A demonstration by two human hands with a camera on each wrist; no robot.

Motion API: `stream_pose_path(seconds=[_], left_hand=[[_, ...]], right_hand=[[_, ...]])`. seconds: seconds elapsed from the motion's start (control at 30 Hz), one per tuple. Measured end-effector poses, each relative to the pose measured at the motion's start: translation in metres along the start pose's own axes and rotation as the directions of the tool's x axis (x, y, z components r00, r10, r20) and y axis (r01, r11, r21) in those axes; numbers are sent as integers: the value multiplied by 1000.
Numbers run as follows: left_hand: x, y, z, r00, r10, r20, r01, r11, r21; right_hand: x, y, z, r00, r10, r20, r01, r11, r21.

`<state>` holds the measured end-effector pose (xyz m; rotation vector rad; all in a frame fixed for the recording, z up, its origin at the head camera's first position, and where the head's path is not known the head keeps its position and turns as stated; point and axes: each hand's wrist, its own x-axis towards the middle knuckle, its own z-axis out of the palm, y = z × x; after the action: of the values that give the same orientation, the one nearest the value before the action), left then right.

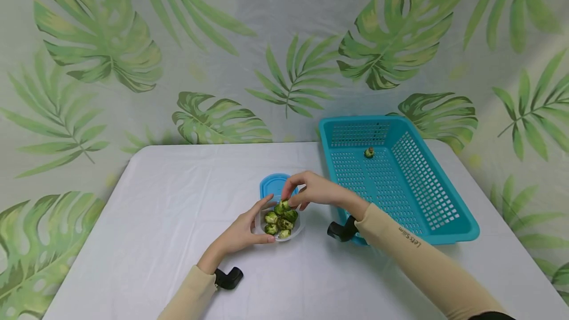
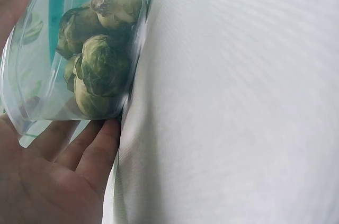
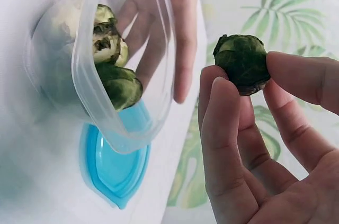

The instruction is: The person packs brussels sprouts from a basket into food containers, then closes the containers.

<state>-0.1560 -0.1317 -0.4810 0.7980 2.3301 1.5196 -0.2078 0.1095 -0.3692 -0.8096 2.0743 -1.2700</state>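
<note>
My right hand (image 1: 317, 190) pinches a green Brussels sprout (image 3: 242, 62) between thumb and fingertips. In the head view it hangs over a clear plastic container (image 3: 82, 83) that holds several more sprouts (image 2: 106, 65). The container stands on the white table with its mouth up. My left hand (image 1: 240, 235) grips it from the left side, thumb near the front and fingers round the back; the left wrist view shows those fingers (image 2: 95, 152) against its wall. Just behind the container lies a blue lid (image 1: 271, 182), partly covered by the hands in the head view.
A large teal plastic basket (image 1: 468, 228) with perforated sides stands to the right, under the right forearm at its near left corner. One sprout (image 1: 369, 152) lies inside near its back wall. A leaf-patterned curtain (image 1: 293, 83) hangs behind the white-covered table (image 1: 186, 196).
</note>
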Motion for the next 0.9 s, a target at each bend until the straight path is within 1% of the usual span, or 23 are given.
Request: stream_pose_path(seconds=[0.3, 0.53, 0.77, 0.9], left_hand=[[-1, 0, 0, 1000, 1, 4, -1, 1000, -3], [-1, 1, -1, 1000, -21, 2, 21, 1000, 0], [-1, 1, -1, 1000, 6, 9, -6, 1000, -8], [0, 0, -1, 1000, 11, 8, -11, 1000, -12]], right_hand=[[2, 2, 12, 999, 20, 38, -18, 999, -41], [4, 7, 18, 998, 40, 44, -37, 997, -69], [2, 9, 17, 999, 41, 27, -39, 996, -80], [-1, 6, 12, 1000, 28, 12, -27, 998, -57]])
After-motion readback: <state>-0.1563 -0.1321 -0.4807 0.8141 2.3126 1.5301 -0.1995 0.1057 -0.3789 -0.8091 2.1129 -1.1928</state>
